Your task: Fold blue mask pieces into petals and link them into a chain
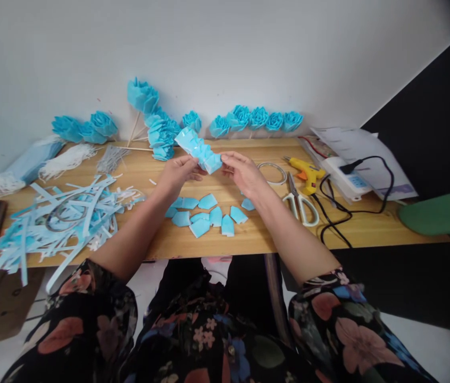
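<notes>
Above the middle of the wooden table, a strip of overlapping light-blue petals (198,150) is held up at a slant. My left hand (183,171) pinches its lower edge, with fingertips partly hidden behind it. At the strip's lower right end, my right hand (241,169) grips the tip between thumb and fingers. Several loose blue petals (208,201), cut with pointed ends, lie on the table below and between my forearms. A few petals are partly hidden by my right wrist. Finished blue flowers (160,135) on sticks lie just behind my hands.
More blue flowers (257,118) lean along the wall. Blue and white scraps (69,218) pile at left, near stacked face masks (29,162). At right are scissors (300,202), a wire coil (272,173), a yellow glue gun (307,173) and a power strip (348,178) with black cable.
</notes>
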Action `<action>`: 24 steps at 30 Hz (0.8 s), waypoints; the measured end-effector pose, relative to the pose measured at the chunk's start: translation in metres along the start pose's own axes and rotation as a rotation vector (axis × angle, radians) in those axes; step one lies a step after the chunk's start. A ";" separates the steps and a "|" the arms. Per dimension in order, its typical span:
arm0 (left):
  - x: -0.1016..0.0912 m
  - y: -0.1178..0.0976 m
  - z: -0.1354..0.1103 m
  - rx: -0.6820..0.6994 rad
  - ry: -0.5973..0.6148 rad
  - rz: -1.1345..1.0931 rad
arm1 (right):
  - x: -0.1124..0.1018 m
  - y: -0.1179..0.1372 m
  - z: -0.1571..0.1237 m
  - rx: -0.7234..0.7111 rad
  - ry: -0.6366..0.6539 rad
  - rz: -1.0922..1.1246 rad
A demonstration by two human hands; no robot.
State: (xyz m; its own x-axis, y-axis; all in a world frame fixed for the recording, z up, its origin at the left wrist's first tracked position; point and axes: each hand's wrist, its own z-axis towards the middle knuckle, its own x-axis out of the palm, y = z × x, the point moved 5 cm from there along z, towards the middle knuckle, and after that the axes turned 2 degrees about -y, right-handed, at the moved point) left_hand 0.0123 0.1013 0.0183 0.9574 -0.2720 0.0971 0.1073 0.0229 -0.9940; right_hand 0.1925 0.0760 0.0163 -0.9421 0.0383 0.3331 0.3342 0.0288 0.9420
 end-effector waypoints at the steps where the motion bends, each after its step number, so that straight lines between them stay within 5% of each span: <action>1: 0.001 -0.001 0.000 0.005 -0.001 0.002 | 0.000 0.000 0.000 -0.006 -0.002 -0.018; 24: 0.013 -0.005 -0.007 0.027 0.051 -0.062 | -0.006 -0.006 0.004 -0.069 -0.069 -0.110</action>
State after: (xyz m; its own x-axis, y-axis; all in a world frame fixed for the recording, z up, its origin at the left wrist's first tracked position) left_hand 0.0225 0.0913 0.0243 0.9339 -0.3221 0.1550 0.1739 0.0306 -0.9843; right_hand 0.1963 0.0793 0.0089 -0.9681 0.1077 0.2264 0.2242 -0.0321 0.9740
